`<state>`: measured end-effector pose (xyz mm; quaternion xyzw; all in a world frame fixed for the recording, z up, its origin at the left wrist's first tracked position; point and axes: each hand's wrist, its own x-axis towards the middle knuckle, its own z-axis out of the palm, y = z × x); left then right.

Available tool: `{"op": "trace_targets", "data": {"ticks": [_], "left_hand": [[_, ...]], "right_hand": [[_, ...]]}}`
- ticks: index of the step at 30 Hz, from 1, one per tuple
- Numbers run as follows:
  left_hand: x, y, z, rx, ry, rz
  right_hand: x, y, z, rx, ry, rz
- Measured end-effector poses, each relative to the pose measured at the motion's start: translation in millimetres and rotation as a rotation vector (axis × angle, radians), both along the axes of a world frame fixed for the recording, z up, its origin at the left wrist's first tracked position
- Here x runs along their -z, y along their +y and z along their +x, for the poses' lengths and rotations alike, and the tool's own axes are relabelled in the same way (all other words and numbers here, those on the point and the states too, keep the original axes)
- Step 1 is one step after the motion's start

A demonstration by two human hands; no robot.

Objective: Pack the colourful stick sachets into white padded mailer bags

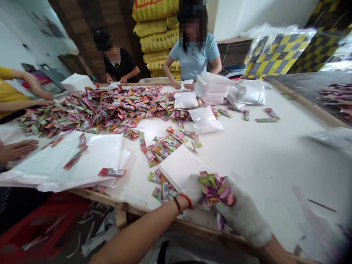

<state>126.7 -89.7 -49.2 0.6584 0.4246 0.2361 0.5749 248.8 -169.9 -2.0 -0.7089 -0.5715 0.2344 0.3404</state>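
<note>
A bunch of small colourful sachets is squeezed between my two hands near the table's front edge. My right hand, in a pale work glove, is wrapped round the bunch from the right. One purple sachet dangles below it. My left hand, gloved too, closes on the bunch from the left, its fingertips hidden behind the sachets. Just behind my left hand lies a flat white bag, partly over loose sachets; whether the left hand also touches it I cannot tell.
A large heap of sachets covers the far left of the white table. Stacked white bags lie front left. Filled bags and a white pile stand at the back. Co-workers, one in a blue shirt, work around the table.
</note>
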Motion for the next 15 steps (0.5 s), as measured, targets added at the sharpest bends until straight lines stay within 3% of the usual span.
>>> {"op": "trace_targets", "data": {"ticks": [4,8,11,15], "left_hand": [[9.5,8.8,2.1,-0.198,-0.248,-0.229],[15.5,9.8,6.2,-0.384,-0.371,-0.365],[6.2,8.6,1.4,-0.341,-0.266,-0.220],[-11.3,1.4,-11.7,-0.127,0.008,0.221]], "right_hand": [[10.9,4.6,2.0,-0.091,-0.225,-0.080],[11.6,6.1,1.8,-0.246,-0.538,0.054],[9.8,11.1,7.5,-0.377,-0.581,0.009],[-0.9,26.5,18.0,-0.365,-0.526,-0.153]]}}
